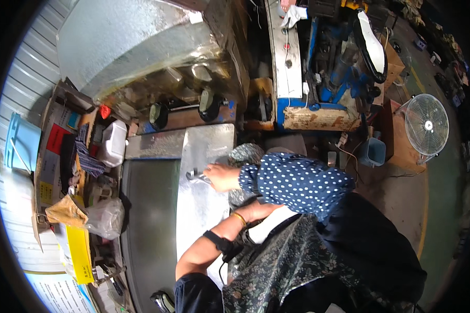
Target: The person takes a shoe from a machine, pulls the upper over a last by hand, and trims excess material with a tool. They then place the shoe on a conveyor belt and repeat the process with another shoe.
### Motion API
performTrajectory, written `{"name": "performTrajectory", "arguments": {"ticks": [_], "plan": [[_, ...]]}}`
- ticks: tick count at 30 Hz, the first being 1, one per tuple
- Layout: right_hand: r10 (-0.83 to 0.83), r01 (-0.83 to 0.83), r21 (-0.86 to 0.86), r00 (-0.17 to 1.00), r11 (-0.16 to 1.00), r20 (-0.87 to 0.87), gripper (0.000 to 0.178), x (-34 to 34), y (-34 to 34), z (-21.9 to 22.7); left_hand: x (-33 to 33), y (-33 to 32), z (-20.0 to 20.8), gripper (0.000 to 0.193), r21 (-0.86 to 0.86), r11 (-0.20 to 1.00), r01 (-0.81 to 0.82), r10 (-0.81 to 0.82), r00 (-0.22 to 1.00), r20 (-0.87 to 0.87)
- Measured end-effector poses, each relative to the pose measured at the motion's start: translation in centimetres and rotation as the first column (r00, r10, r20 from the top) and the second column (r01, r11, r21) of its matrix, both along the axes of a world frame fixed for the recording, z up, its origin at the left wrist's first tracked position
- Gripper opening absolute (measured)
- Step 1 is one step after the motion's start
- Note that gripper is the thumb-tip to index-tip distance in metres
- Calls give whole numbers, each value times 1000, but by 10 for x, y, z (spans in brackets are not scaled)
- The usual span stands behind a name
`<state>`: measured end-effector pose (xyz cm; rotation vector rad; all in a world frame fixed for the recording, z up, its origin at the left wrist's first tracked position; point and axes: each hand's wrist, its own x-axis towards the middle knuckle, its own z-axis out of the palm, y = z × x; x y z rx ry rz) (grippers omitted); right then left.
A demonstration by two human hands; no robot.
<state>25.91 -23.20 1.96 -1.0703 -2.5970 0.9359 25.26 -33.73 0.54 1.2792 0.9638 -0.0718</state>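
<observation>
My right hand, in a polka-dot sleeve, reaches left over a shiny metal sheet. Its fingers are closed around a small dark metal hand tool, whose exact kind I cannot make out. Just below and nearer my body, my left hand lies curled on a dark shoe with a white underside. The right sleeve hides part of that hand's fingers and part of the shoe. A black band and a yellow bracelet sit on the left wrist.
Two dark shoe forms stand on a machine at the far side. A dark conveyor belt runs left of the metal sheet. Cluttered shelving with a plastic bag stands at left. A fan and a grey-blue bin are at right.
</observation>
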Motion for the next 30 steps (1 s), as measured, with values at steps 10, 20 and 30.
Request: {"name": "performTrajectory", "arguments": {"ticks": [10,20,30], "plan": [[-495,529,128,839,839,-226,22,334,35,146,-149,-15,124,64,52,814,-578,581,809,-88],[-959,830,556,194,49,-205,78,465,73,198,-134,-81,17,54,825,36,564,131,815,-564],[-560,771,588,607,244,-564,71,362,-42,154,-36,14,80,34,422,533,-733,554,679,481]]}}
